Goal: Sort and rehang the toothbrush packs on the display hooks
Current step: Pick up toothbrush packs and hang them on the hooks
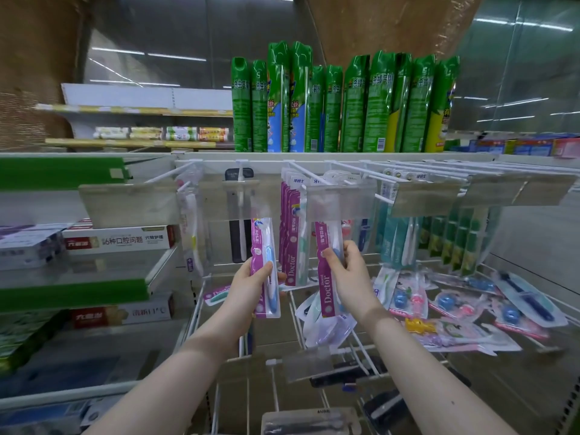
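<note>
My left hand [251, 285] grips a purple "Doctor" toothbrush pack [263, 246] with a blue brush, held upright below a white display hook [240, 174]. My right hand [350, 271] pinches a second purple "Doctor" pack [324, 277], its top up behind the clear price tag [340, 199] of the adjoining hook. Between the two held packs, more purple packs [290, 233] hang on a hook. Several loose toothbrush packs [464, 309] lie jumbled on the wire shelf [354, 337] at the right.
Green spray cans [345, 105] stand on the top shelf. Teal and green packs [439, 240] hang on the right hooks. Toothpaste boxes [119, 240] sit on shelves at the left. Lower hooks with price tags [307, 365] jut out below my arms.
</note>
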The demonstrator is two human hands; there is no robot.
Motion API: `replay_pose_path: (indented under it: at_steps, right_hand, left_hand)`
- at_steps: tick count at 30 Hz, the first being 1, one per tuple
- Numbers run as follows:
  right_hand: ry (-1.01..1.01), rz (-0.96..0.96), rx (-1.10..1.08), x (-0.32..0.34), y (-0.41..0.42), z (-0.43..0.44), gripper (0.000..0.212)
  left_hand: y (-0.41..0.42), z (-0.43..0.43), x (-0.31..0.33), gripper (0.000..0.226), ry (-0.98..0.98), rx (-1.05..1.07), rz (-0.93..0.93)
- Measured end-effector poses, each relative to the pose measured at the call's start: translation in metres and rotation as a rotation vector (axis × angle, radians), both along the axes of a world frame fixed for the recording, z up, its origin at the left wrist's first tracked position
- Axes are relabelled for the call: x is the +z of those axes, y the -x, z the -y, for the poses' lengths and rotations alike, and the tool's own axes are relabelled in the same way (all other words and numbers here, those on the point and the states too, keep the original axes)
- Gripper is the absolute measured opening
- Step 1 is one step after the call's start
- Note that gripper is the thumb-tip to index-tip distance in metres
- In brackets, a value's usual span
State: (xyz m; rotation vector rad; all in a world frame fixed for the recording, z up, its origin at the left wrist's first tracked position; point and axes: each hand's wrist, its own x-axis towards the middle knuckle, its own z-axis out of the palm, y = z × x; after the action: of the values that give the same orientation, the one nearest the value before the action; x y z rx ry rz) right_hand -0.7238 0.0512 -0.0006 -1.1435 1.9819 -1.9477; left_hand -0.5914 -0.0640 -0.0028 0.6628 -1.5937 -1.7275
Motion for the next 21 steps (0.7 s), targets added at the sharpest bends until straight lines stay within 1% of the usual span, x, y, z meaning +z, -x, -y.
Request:
replay_pose_path:
  at_steps: [2,5,11,14,17,18,21]
  right_hand:
    - [-0.016,-0.011,0.003,0.001,0.0,0.002,0.018]
    - [-0.074,-0.075,-0.024,-0.002,-0.001,0.007,0.016]
    - [-0.078,-0.127,-0.032,-0.006,-0.002,0.016,0.016]
    - [-0.087,-0.104,-0.072,-0.005,-0.001,0.023,0.018]
    - [-0.1,-0.125,-0.149,-0.004,0.005,0.037,0.019]
    - [-0.124,-0.143,-0.181,-0.003,0.008,0.042,0.021]
    - [-0.193,-0.188,-0.234,-0.001,0.01,0.054,0.039]
  left_hand:
    - [0.001,0.0,-0.001,0.035,0.005,-0.004,0.003]
    - [0.003,0.001,-0.003,0.033,0.01,0.007,0.005]
    - [0.003,0.006,-0.002,0.027,0.007,0.008,-0.002]
    - [0.002,0.009,-0.002,0.03,0.022,0.009,0.014]
    - [0.003,0.014,0.0,0.024,0.041,0.007,0.015]
    - [0.004,0.016,0.0,0.025,0.041,0.007,0.015]
    - [0.005,0.021,0.0,0.026,0.037,0.005,0.028]
